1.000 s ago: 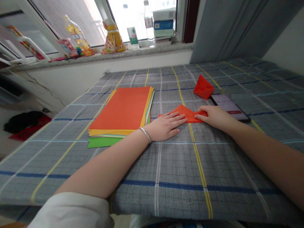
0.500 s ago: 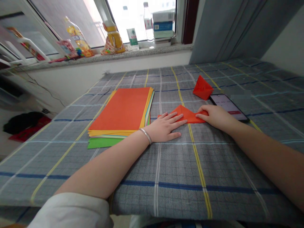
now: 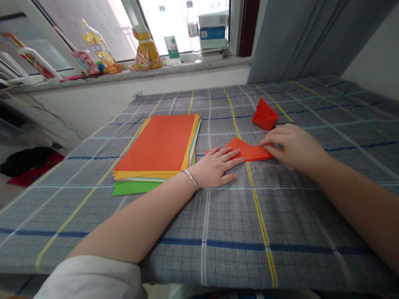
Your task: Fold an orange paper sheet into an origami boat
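A folded orange-red sheet of paper (image 3: 249, 152) lies flat on the checked tablecloth. My left hand (image 3: 216, 168), a silver bangle at its wrist, rests palm down on the paper's left part with fingers spread, covering some of it. At the paper's right end, my right hand (image 3: 286, 143) has thumb and fingers closed on the narrow tip. Just beyond that hand stands a red folded paper piece (image 3: 264, 115) with a pointed top.
Left of my hands lies a stack of coloured paper (image 3: 158, 141), orange on top, with green sticking out below. A phone (image 3: 282, 123) is mostly hidden behind my right hand. Bottles and boxes line the windowsill (image 3: 187, 62) at the back.
My right hand has risen slightly and shifted right along the paper's tip, and now covers most of the phone. My left hand stays flat in the same place.
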`<state>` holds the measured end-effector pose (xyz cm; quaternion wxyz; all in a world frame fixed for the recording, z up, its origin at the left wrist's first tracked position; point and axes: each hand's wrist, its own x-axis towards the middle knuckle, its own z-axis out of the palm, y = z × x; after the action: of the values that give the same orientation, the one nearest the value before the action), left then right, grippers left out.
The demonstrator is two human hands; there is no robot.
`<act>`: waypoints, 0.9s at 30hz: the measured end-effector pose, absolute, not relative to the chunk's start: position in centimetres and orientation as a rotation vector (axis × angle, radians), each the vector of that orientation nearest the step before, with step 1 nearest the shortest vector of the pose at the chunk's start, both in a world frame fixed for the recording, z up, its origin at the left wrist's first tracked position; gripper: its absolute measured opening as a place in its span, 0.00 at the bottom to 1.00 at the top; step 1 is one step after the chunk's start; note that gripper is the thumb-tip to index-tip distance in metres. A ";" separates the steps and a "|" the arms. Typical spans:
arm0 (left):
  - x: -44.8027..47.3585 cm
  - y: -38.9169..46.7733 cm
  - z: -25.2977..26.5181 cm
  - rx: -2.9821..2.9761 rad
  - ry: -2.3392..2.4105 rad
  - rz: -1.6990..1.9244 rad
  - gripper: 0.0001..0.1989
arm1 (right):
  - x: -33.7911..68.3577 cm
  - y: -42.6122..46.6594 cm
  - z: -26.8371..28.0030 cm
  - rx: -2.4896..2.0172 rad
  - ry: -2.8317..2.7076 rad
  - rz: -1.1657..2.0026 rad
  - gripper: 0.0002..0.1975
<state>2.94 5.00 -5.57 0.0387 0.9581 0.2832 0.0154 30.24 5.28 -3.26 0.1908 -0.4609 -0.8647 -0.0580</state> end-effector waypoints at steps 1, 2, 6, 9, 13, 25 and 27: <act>3.0 5.0 -5.6 2.935 0.870 0.045 0.29 | 29.8 4.9 -3.3 -1.212 -2.507 -0.170 0.12; 3.0 5.0 -5.6 2.930 0.875 0.038 0.29 | 29.3 4.5 -3.5 -1.134 -2.573 -0.174 0.13; 3.1 5.0 -5.4 2.906 0.895 -0.004 0.30 | 27.5 3.7 -5.0 -1.053 -2.753 -0.213 0.15; 3.0 5.1 -5.4 2.908 0.874 0.013 0.29 | 27.2 3.5 -5.4 -1.106 -2.776 -0.271 0.14; 2.9 5.5 -5.6 2.927 0.852 0.174 0.21 | 27.8 3.6 -4.7 -1.304 -2.755 -0.349 0.11; 2.4 6.3 -5.8 3.015 1.103 0.228 0.21 | 28.5 4.7 -4.8 -1.256 -2.605 -0.224 0.10; 2.5 6.5 -6.0 2.983 1.121 0.264 0.22 | 28.6 5.2 -5.4 -1.265 -2.550 -0.096 0.08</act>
<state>2.46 6.48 -5.99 -0.0283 0.9325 0.3505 0.0827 28.57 5.22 -5.41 0.1464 -0.4394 -0.8857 -0.0333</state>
